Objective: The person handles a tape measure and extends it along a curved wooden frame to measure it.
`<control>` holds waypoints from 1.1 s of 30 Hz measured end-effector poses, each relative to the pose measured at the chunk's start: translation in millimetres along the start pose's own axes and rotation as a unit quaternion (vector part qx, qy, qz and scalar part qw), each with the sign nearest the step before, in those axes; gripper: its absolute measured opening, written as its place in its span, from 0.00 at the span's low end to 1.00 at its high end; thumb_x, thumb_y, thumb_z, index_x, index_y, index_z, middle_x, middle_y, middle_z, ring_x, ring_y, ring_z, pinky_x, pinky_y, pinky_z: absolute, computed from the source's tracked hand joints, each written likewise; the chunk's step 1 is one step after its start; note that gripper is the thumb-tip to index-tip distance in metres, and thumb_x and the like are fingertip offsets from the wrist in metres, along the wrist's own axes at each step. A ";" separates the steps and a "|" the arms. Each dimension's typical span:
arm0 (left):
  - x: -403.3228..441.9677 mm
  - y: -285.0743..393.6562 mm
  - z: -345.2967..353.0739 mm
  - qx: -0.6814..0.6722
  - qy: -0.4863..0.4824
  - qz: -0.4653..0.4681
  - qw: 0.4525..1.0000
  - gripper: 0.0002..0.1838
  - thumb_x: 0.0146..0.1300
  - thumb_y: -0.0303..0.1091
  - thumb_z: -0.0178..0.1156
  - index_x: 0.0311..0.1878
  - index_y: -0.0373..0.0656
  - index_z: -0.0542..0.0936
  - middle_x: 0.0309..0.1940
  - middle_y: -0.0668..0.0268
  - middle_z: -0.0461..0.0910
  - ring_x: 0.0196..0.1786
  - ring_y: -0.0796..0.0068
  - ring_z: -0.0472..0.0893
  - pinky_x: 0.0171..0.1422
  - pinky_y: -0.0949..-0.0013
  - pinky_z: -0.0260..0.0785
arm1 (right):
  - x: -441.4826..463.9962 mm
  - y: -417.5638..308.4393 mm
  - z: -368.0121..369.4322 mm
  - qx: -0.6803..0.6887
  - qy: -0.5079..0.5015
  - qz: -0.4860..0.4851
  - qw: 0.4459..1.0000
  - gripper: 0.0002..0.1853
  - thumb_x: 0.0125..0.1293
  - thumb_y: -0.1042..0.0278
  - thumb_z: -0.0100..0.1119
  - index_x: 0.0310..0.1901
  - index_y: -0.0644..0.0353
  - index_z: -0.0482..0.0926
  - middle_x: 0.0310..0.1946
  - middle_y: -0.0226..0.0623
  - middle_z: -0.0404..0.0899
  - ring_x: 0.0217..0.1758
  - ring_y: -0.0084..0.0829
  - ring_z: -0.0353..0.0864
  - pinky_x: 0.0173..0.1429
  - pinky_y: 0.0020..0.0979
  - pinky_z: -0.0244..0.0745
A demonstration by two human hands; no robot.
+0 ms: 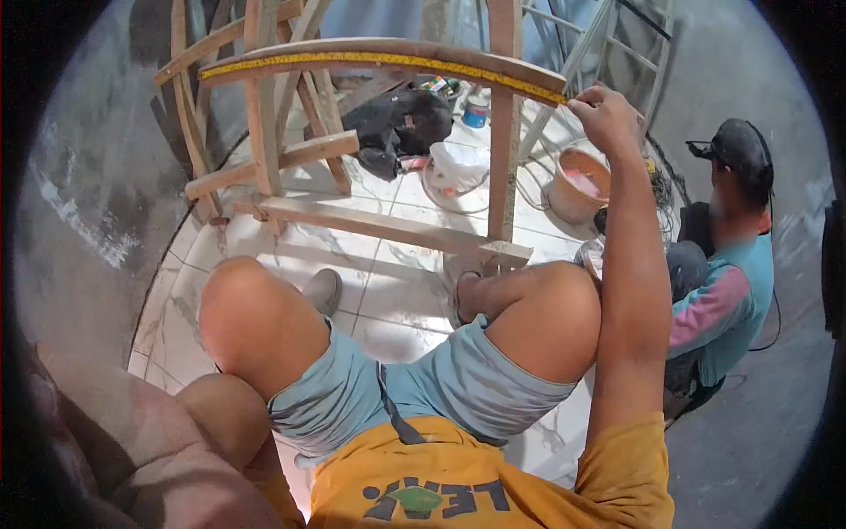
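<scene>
My right hand (610,122) reaches forward at the right end of a wooden crosspiece. Its thumb and fingers pinch the end of a yellow tape measure (379,58). The tape lies stretched along the face of the wooden crosspiece (352,46), which is part of a wooden frame (506,167) standing in front of me. Very close to the camera at the lower left, my left hand (141,450) looms large and blurred. How its fingers are set, and whether they hold anything, cannot be made out.
A person in a cap (727,300) crouches at the right by the wall. Behind the frame are a bucket (577,189), a blue can (475,113), a white plastic bag (460,164) and a black bag (397,128). A ladder (630,53) stands at the back right.
</scene>
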State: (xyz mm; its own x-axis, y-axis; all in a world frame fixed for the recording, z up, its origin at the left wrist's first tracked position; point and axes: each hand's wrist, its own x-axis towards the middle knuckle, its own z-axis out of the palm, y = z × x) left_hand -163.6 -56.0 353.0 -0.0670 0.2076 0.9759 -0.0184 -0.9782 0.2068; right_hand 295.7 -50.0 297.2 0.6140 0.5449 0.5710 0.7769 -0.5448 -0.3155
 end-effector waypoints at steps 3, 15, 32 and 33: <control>6.0 -5.8 -15.0 -0.007 -0.010 0.064 0.998 0.29 0.77 0.62 0.47 0.67 0.50 0.66 0.60 0.58 0.67 0.58 0.55 0.65 0.63 0.42 0.58 | 11.4 9.1 10.1 0.022 -0.015 0.015 1.000 0.17 0.64 0.49 0.69 0.49 0.48 0.91 0.49 0.46 0.89 0.56 0.48 0.87 0.61 0.44 0.79; 7.1 -31.9 -30.3 -0.063 -0.104 0.240 0.963 0.27 0.77 0.59 0.47 0.60 0.43 0.73 0.51 0.58 0.74 0.48 0.57 0.71 0.55 0.46 0.65 | -4.6 -2.0 -0.6 0.033 -0.004 0.025 0.999 0.16 0.63 0.52 0.70 0.48 0.49 0.90 0.48 0.47 0.89 0.55 0.49 0.87 0.61 0.45 0.79; -15.9 -17.7 -15.4 -0.043 -0.167 0.153 0.973 0.21 0.76 0.49 0.57 0.47 0.36 0.80 0.29 0.62 0.77 0.28 0.71 0.70 0.40 0.65 0.67 | -6.8 -6.5 -4.4 0.039 -0.010 0.059 0.997 0.16 0.63 0.52 0.71 0.48 0.50 0.90 0.48 0.50 0.88 0.55 0.49 0.87 0.61 0.46 0.78; -22.9 -18.0 -6.2 -0.014 -0.138 0.084 0.987 0.19 0.75 0.47 0.60 0.46 0.36 0.80 0.26 0.63 0.75 0.26 0.75 0.68 0.37 0.69 0.65 | -8.0 -7.7 -6.0 0.041 -0.012 0.061 0.997 0.16 0.64 0.51 0.70 0.48 0.49 0.90 0.48 0.49 0.89 0.55 0.49 0.87 0.61 0.46 0.78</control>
State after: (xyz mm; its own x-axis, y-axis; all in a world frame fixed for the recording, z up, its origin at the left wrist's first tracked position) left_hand -167.9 -43.2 326.4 0.2021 0.0289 0.9789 -0.0583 -0.9974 0.0415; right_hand 284.0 -54.0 299.5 0.7067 0.4933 0.5072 0.7047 -0.5544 -0.4428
